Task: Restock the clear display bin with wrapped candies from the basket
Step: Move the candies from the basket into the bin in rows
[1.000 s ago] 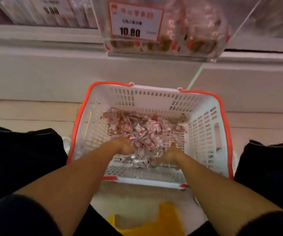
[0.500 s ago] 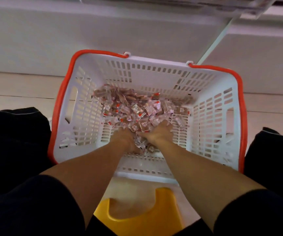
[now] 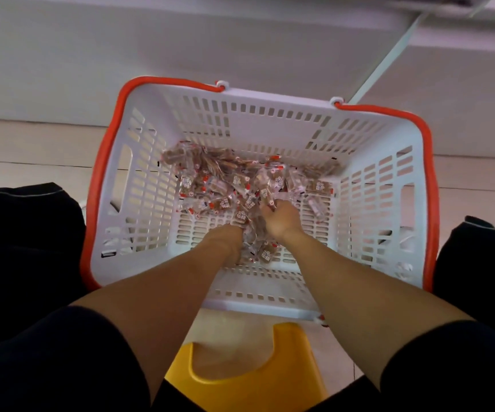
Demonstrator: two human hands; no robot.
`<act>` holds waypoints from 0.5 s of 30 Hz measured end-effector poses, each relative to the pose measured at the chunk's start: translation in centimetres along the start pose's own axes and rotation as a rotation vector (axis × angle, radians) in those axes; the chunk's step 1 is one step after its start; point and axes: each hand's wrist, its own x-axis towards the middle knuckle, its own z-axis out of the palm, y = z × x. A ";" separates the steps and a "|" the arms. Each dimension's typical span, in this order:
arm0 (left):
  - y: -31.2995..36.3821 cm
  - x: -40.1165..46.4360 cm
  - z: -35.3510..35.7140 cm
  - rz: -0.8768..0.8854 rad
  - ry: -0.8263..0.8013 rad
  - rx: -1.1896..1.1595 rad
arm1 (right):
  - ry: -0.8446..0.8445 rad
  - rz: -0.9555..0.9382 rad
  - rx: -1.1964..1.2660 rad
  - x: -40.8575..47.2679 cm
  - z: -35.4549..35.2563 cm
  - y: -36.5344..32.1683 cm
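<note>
Both hands are down in the basket, a white slotted one with an orange rim, which sits on a pale floor in front of a white cabinet base. The candies lie in a loose heap across the far and middle part of the basket bottom — small clear wrappers with brown pieces inside and red and white marks. The left hand is at the near edge of the heap, its fingers curled down into the wrappers, and the right hand is just beside it, a little farther in, with its fingers bent round a bunch of candies. The two hands are close together with wrappers bunched between them; each seems to be grasping candies, though the fingertips are buried and the exact grip cannot be made out. A few candies lie under the wrists, near the front wall. Both forearms are bare, coming out of dark sleeves. Dark cloth fills the left and right edges of the view — likely the person's knees. A yellow stool shows between the arms, below the basket's near wall.
</note>
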 end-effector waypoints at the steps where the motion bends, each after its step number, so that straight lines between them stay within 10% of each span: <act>1: -0.1 0.0 -0.1 0.001 -0.003 -0.006 | -0.043 0.041 0.056 0.0 -0.6 -0.1; 5: -0.8 -0.5 -1.2 -0.009 -0.096 -0.118 | -0.289 0.230 0.274 -0.5 -3.1 -0.5; 15: -3.9 -3.7 -4.4 -0.089 -0.287 -1.141 | -0.247 -0.076 -0.280 -2.3 -7.2 -2.0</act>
